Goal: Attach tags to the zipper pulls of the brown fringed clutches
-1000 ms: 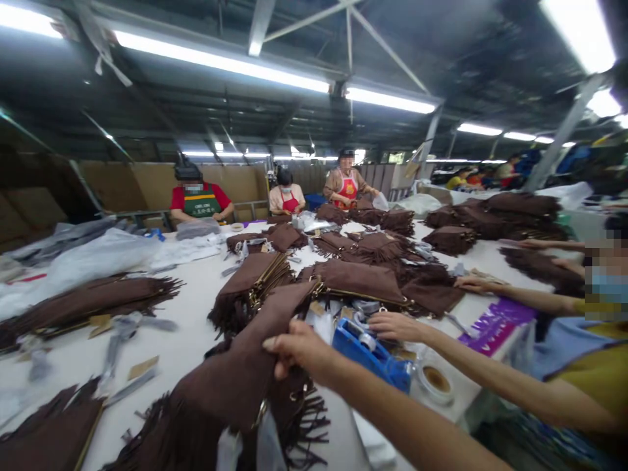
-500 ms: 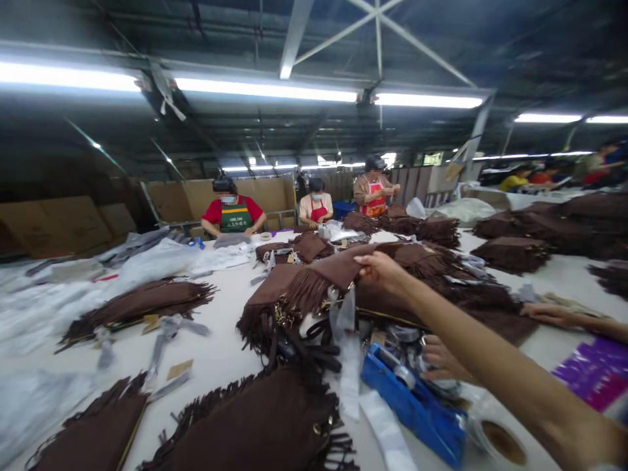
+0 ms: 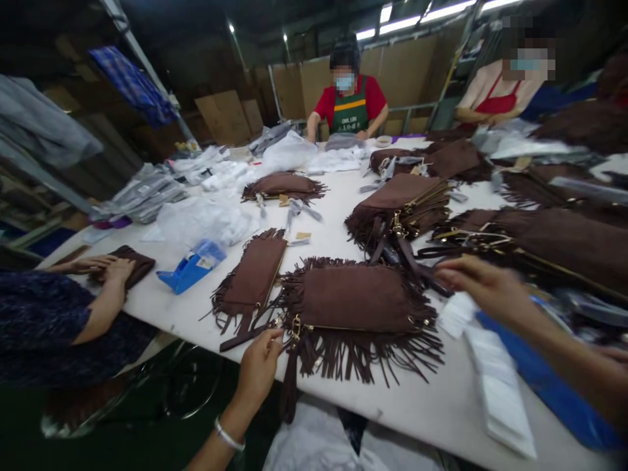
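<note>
A dark brown fringed bag (image 3: 353, 296) lies flat at the near table edge, its gold zipper toward me and a wrist strap (image 3: 289, 383) hanging over the edge. Beside its left end is my left hand (image 3: 260, 369), with a bracelet at the wrist; the fingers are closed near a strap end, and what they pinch is too small to make out. My right hand (image 3: 485, 284) hovers past the bag's right end, slightly blurred, fingers stretched left near dark straps (image 3: 415, 265). A smaller fringed bag (image 3: 255, 271) lies left of the flat one.
Stacked brown bags (image 3: 397, 203) rise beyond, with more (image 3: 574, 248) at right. White folded strips (image 3: 498, 386) and a blue item lie under my right forearm. A blue tape dispenser (image 3: 189, 268) stands left, near a co-worker's hands (image 3: 110, 268). Another person (image 3: 348, 108) works across the table.
The view has swung left and down. My right hand has let go of the brown bag on the stack and come back toward me. My left hand now shows at the near bag.
</note>
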`<state>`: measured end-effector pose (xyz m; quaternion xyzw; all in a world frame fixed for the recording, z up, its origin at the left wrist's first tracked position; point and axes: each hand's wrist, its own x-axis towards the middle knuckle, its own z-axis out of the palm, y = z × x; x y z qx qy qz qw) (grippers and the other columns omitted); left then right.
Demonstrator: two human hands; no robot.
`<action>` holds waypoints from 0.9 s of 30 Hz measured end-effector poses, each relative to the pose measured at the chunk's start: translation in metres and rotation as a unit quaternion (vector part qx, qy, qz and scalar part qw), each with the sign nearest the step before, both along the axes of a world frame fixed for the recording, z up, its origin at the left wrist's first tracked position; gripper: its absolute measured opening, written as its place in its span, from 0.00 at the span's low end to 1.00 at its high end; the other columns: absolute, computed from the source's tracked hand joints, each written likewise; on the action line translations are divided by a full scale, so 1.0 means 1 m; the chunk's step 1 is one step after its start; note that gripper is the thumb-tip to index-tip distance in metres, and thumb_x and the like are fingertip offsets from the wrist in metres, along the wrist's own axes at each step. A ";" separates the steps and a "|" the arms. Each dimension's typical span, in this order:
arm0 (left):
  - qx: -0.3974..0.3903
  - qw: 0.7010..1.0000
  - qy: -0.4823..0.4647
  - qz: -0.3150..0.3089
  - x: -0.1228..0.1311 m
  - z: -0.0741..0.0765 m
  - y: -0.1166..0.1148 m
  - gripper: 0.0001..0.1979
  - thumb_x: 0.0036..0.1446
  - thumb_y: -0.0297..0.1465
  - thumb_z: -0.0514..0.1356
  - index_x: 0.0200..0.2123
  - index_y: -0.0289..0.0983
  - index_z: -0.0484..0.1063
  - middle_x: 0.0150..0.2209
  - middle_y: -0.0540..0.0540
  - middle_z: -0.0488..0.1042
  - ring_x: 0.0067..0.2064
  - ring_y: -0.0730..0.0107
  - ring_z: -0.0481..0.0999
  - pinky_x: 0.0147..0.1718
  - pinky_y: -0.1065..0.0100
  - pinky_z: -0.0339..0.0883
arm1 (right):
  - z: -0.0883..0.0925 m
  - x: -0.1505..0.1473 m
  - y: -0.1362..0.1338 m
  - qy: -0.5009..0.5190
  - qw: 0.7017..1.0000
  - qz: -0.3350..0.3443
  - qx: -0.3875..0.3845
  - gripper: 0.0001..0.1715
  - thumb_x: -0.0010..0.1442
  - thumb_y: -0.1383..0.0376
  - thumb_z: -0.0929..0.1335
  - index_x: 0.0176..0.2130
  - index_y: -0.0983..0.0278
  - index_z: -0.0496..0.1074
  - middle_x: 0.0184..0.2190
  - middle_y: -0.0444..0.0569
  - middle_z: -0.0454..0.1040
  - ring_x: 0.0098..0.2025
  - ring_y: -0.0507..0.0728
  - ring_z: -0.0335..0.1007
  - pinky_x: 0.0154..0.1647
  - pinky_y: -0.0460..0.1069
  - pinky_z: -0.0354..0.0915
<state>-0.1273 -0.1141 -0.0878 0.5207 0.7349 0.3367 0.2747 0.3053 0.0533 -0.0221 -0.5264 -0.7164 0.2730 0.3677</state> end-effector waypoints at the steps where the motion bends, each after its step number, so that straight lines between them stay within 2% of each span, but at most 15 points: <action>1: 0.028 0.998 0.048 -0.021 0.005 0.000 0.004 0.15 0.62 0.37 0.50 0.46 0.38 0.72 0.44 0.42 0.76 0.46 0.59 0.76 0.47 0.56 0.70 | -0.012 -0.032 -0.015 -0.042 0.997 0.057 0.003 0.13 0.61 0.57 0.66 0.42 0.58 0.75 0.37 0.55 0.77 0.35 0.59 0.75 0.37 0.57 0.68; 4: 0.103 0.973 0.182 -0.098 0.022 -0.001 0.015 0.16 0.64 0.31 0.49 0.52 0.40 0.68 0.52 0.42 0.71 0.54 0.60 0.69 0.55 0.55 0.63 | -0.046 -0.133 -0.053 -0.168 0.966 0.187 0.066 0.17 0.62 0.59 0.66 0.50 0.60 0.70 0.47 0.52 0.74 0.48 0.60 0.70 0.47 0.55 0.67; 6: 0.118 0.949 0.257 -0.138 0.029 -0.005 0.023 0.19 0.63 0.31 0.52 0.57 0.40 0.64 0.56 0.40 0.67 0.58 0.58 0.66 0.57 0.54 0.60 | -0.062 -0.179 -0.069 -0.273 0.933 0.198 0.128 0.22 0.60 0.61 0.68 0.53 0.63 0.67 0.53 0.56 0.69 0.52 0.63 0.66 0.49 0.57 0.65; 8: 0.106 0.929 0.316 -0.158 0.028 -0.010 0.031 0.24 0.61 0.33 0.56 0.60 0.41 0.60 0.59 0.39 0.64 0.58 0.54 0.65 0.56 0.52 0.61 | -0.070 -0.200 -0.075 -0.356 0.899 0.188 0.172 0.21 0.60 0.65 0.68 0.53 0.64 0.67 0.55 0.58 0.67 0.52 0.64 0.64 0.48 0.57 0.64; 10: 0.092 0.917 0.352 -0.162 0.020 -0.015 0.037 0.28 0.59 0.38 0.58 0.61 0.42 0.58 0.59 0.39 0.63 0.57 0.52 0.65 0.54 0.51 0.63 | -0.072 -0.204 -0.075 -0.404 0.873 0.192 0.196 0.17 0.61 0.69 0.65 0.51 0.64 0.68 0.53 0.57 0.68 0.50 0.63 0.64 0.46 0.56 0.63; 12: 0.080 0.913 0.371 -0.148 0.004 -0.018 0.036 0.26 0.59 0.42 0.57 0.59 0.40 0.62 0.58 0.38 0.65 0.56 0.51 0.66 0.52 0.51 0.63 | -0.070 -0.201 -0.072 -0.420 0.861 0.207 0.200 0.13 0.62 0.71 0.64 0.48 0.64 0.68 0.49 0.56 0.70 0.47 0.62 0.64 0.45 0.54 0.62; 15: 0.049 0.921 0.378 -0.083 -0.023 -0.018 0.026 0.21 0.63 0.44 0.51 0.49 0.35 0.71 0.54 0.35 0.68 0.52 0.50 0.69 0.49 0.51 0.65 | -0.066 -0.199 -0.070 -0.422 0.864 0.205 0.183 0.10 0.62 0.71 0.64 0.44 0.64 0.69 0.41 0.53 0.71 0.43 0.60 0.64 0.43 0.52 0.61; 18: 0.068 0.936 0.343 -0.035 -0.038 -0.016 0.010 0.19 0.65 0.40 0.49 0.46 0.33 0.71 0.53 0.34 0.68 0.51 0.52 0.70 0.49 0.52 0.66 | -0.063 -0.201 -0.070 -0.415 0.872 0.196 0.171 0.08 0.62 0.71 0.64 0.42 0.64 0.69 0.39 0.52 0.71 0.41 0.59 0.64 0.42 0.52 0.61; 20: 0.121 0.945 0.299 -0.046 -0.034 -0.015 0.003 0.17 0.65 0.37 0.48 0.48 0.33 0.68 0.52 0.35 0.68 0.53 0.55 0.69 0.52 0.54 0.64 | -0.061 -0.202 -0.071 -0.405 0.877 0.198 0.169 0.07 0.62 0.72 0.63 0.41 0.63 0.69 0.38 0.51 0.71 0.41 0.59 0.63 0.41 0.51 0.60; 22: 0.160 0.948 0.265 -0.081 -0.020 -0.013 0.002 0.15 0.65 0.36 0.49 0.49 0.35 0.67 0.51 0.38 0.70 0.53 0.56 0.69 0.53 0.54 0.64 | -0.060 -0.203 -0.070 -0.387 0.884 0.199 0.168 0.08 0.63 0.72 0.62 0.40 0.63 0.69 0.37 0.52 0.71 0.40 0.59 0.63 0.41 0.51 0.60; 27: 0.145 0.935 0.300 -0.122 0.028 -0.012 0.014 0.14 0.60 0.41 0.55 0.43 0.38 0.69 0.43 0.39 0.72 0.45 0.49 0.71 0.44 0.51 0.67 | -0.055 -0.203 -0.071 -0.376 0.894 0.175 0.170 0.09 0.64 0.71 0.60 0.39 0.64 0.69 0.35 0.51 0.71 0.39 0.58 0.63 0.39 0.51 0.60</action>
